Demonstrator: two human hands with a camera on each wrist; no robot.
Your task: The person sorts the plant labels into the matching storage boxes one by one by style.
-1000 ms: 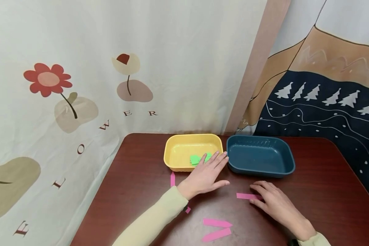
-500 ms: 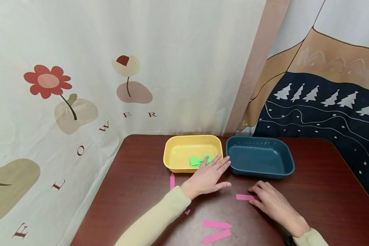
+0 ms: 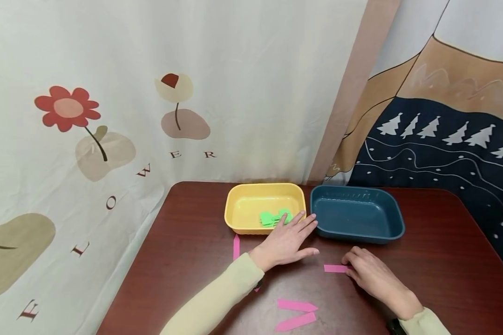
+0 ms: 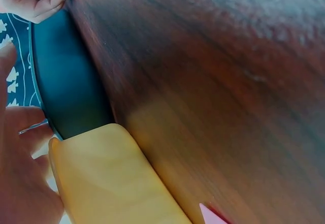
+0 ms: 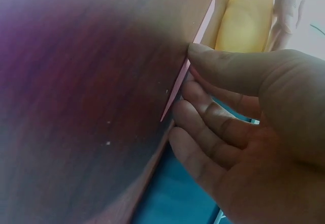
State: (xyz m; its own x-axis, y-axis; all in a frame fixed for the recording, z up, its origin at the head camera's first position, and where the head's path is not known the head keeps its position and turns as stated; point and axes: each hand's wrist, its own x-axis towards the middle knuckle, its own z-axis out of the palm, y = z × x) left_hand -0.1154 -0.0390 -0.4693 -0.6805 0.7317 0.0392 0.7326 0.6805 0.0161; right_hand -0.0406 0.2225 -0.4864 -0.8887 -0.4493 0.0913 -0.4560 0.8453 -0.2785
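My right hand (image 3: 375,277) pinches a pink plant label (image 3: 334,268), a flat strip with a pointed end, between thumb and index finger. In the right wrist view the thumb presses on the label (image 5: 175,94) near its middle, the other fingers curled behind. Straight fingers of my left hand (image 3: 282,242) reach over the front right corner of a yellow tray (image 3: 243,231), its thumb spread away. Inside that tray lie several green labels (image 3: 268,219), partly covered by the left fingers in the head view.
A dark blue tray (image 3: 356,236) stands right of the yellow one. Two pink labels (image 3: 296,305) lie at the table's front middle. More pink shows by the left forearm, including a label (image 3: 236,246) before the yellow tray. Printed curtains (image 3: 255,93) hang behind the table (image 3: 427,260).
My right thumb and fingers have closed together on the pink label, which has stayed about in place. My left hand has shifted slightly right along the tray's corner.
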